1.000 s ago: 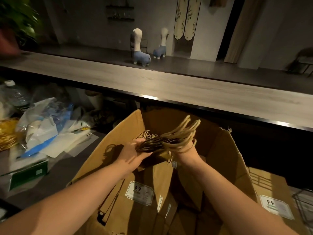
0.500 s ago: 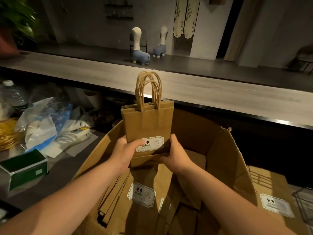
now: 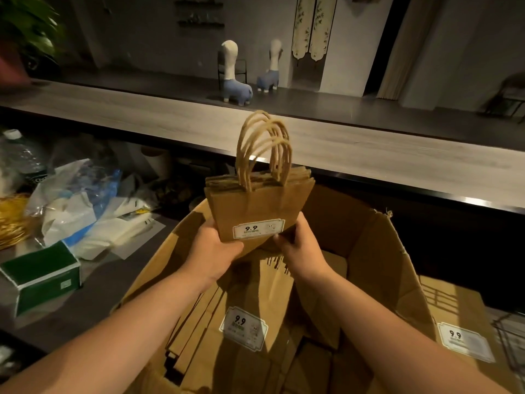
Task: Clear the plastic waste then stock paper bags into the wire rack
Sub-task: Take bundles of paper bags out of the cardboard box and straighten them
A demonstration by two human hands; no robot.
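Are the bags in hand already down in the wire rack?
No: both the left hand and right hand hold the stack of paper bags upright above the open cardboard box.

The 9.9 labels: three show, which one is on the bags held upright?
The top label, on the paper bag stack gripped between left hand and right hand above the cardboard box. The others lie flat lower down.

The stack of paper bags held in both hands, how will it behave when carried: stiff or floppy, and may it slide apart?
The stack of paper bags probably stays fairly stiff: it stands upright, gripped only at its bottom by the left hand and right hand. The single bags may slide apart, because nothing visibly binds them. The handles look springy.
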